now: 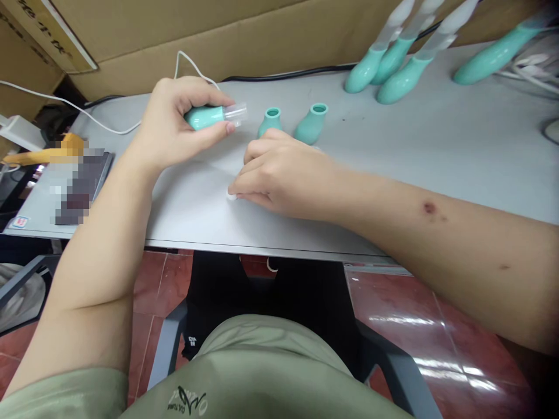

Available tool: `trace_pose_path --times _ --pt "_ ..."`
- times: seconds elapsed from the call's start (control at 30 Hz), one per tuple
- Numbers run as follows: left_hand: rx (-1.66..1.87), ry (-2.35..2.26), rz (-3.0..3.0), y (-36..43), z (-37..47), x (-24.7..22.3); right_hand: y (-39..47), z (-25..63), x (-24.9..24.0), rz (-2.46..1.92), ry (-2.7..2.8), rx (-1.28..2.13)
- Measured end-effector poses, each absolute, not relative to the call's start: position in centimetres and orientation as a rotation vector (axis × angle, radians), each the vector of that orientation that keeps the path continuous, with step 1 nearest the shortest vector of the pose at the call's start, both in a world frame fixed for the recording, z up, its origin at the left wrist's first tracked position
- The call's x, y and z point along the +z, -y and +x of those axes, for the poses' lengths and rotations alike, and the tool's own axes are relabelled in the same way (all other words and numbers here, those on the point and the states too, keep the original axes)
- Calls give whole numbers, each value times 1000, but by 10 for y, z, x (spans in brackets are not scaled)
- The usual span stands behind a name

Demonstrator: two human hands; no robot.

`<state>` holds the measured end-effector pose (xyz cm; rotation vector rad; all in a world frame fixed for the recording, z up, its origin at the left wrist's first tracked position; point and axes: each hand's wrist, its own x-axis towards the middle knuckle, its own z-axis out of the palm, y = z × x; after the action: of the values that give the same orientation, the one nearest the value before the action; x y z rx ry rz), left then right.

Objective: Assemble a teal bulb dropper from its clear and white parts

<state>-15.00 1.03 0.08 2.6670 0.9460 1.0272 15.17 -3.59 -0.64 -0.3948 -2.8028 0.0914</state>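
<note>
My left hand (174, 116) is wrapped round a teal squeeze bulb (206, 118) with a clear plastic tube (236, 113) at its neck, pointing right. Fingers pinched, my right hand (283, 174) holds a small white piece (232, 196) just above the table; most of it is hidden under the fingertips. Behind that hand two teal bulbs stand with open necks, the left one (271, 121) partly covered by my knuckles and the right one (311, 124) tilted slightly.
Several teal bulbs with clear tubes and white tips (406, 75) lie at the back right of the grey table (437, 139). Another bulb (493, 58) lies farther right near white cables. A cardboard wall (283, 35) borders the back. A blurred dark flat object (85, 186) lies at the left.
</note>
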Motion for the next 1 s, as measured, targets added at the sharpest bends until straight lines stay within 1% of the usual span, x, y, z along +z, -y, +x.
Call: trace_pose_path --times 0.13,0.23,0.33,0.37,0.47,0.57,0.67,0.83,1.0 --pt "1004 -978 2599 -14 -154 -2 18 164 -6 -383 2656 211" --pt "1000 -998 2610 -9 -154 -1 3 172 -1 -437 2352 416" --pt "965 -1013 2602 -1 -152 3 -7 178 6 -538 2048 520" --pt "964 -1014 2592 0 -150 4 -10 180 8 -564 2023 542" --pt "982 -907 2596 0 -145 4 -14 181 10 -634 1943 573" --pt "977 -771 2627 -1 -141 6 -18 180 7 -582 1910 578" --pt "1014 -849 2607 7 -135 10 -20 178 3 -487 1890 548" --pt "1064 -1076 2552 27 -119 16 -22 177 -1 -454 1913 514" --pt "1071 -1074 2550 31 -108 16 -23 173 -1 -425 1901 514"
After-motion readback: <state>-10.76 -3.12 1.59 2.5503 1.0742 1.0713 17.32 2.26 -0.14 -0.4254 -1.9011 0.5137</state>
